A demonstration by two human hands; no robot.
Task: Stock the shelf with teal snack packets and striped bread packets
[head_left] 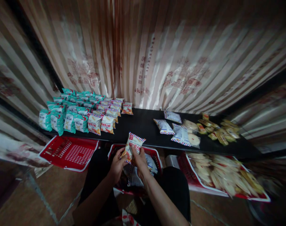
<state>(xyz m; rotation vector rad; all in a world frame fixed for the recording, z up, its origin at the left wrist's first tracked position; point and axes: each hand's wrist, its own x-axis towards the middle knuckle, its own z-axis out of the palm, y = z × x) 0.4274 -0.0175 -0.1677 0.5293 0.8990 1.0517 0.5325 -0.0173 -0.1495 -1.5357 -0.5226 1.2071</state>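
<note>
Between both hands is a small white snack bag [134, 145] with red lettering and striped ends, tilted above a red basket. My left hand [117, 165] grips its lower left side, while my right hand [139, 158] holds its right side with the thumb across the front. Below them, the red basket [159, 160] between the knees contains several more snack bags [151, 164]. On the black shelf at left, white bags of the same look [107, 124] stand in rows beside teal snack bags [69, 121].
Several striped bags [163, 126] lie on the black shelf [143, 124], near round pale packs [194, 139] and small yellow packs [221, 136]. A red basket [69, 153] sits lower left; another basket [248, 197] full of pale packs is lower right. A curtain [133, 47] hangs behind.
</note>
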